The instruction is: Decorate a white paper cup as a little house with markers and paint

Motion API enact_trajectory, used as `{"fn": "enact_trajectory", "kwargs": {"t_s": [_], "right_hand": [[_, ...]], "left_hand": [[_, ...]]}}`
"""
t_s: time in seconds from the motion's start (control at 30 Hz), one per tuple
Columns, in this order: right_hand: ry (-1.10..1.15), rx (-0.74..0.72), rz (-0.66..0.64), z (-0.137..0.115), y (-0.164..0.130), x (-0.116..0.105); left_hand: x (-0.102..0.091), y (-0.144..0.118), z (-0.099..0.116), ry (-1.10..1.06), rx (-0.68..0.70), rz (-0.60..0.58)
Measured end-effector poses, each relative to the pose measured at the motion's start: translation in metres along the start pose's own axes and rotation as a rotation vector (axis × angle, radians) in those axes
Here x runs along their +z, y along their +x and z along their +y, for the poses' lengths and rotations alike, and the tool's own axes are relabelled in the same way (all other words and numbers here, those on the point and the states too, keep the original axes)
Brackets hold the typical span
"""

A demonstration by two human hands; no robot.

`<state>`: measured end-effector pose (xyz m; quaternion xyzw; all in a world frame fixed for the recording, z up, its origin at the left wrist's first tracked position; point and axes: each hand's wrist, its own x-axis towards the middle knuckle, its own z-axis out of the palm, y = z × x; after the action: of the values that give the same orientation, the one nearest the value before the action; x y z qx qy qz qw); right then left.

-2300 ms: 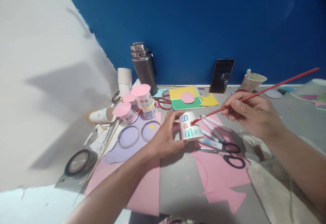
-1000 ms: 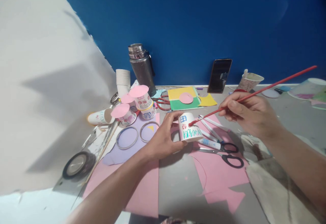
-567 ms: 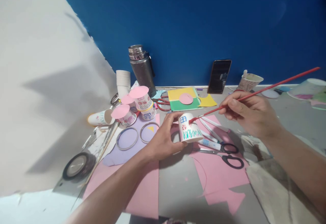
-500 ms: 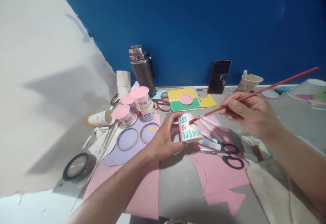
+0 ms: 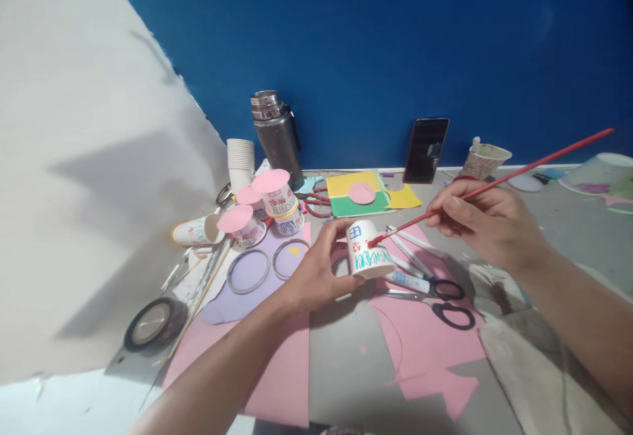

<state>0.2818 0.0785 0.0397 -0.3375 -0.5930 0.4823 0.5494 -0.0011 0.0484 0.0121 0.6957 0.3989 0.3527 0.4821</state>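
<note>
My left hand (image 5: 316, 269) grips a small white paper cup (image 5: 366, 250), turned upside down and tilted, with a blue window, red marks and green scribbles drawn on it. My right hand (image 5: 487, 221) pinches a long red paintbrush (image 5: 514, 172). Its red tip touches the cup's side just right of the red marks. Both hands hover over pink paper (image 5: 425, 336) on a grey table (image 5: 346, 356).
Black scissors (image 5: 448, 303) and white markers (image 5: 410, 250) lie just right of the cup. Decorated cups with pink lids (image 5: 270, 201), two rings (image 5: 247, 269), a tape roll (image 5: 154, 319), a steel flask (image 5: 275, 135), a phone (image 5: 426, 149) and coloured paper (image 5: 363, 192) surround it.
The brush tip has made small strokes on the cup's side, dropping slightly lower. My left hand has turned the cup a little; the rest is still.
</note>
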Motion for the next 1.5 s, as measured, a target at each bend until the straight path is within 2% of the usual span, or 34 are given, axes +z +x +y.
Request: {"fn": "enact_trajectory", "kwargs": {"t_s": [0.53,0.67,0.83,1.07,1.5], "right_hand": [[-0.072,-0.043,0.004,-0.0013,-0.0022,0.0023],[-0.042,-0.065,0.037,-0.0021,-0.0023,0.0032],[-0.104,-0.026,-0.013,-0.0006,-0.0041,0.0014],[-0.068,-0.064,0.048,-0.0038,-0.0017,0.0032],[-0.106,-0.037,0.051,-0.0048,-0.0008,-0.0010]], "left_hand": [[-0.0005,-0.0009,0.0011,0.085,-0.029,0.001],[0.0002,-0.0008,0.0012,0.087,-0.028,0.002],[0.0006,-0.0006,0.0004,0.085,-0.024,-0.006],[0.0006,-0.0009,0.0008,0.059,-0.007,-0.019],[0.0006,-0.0001,0.0021,0.028,0.012,0.002]]}}
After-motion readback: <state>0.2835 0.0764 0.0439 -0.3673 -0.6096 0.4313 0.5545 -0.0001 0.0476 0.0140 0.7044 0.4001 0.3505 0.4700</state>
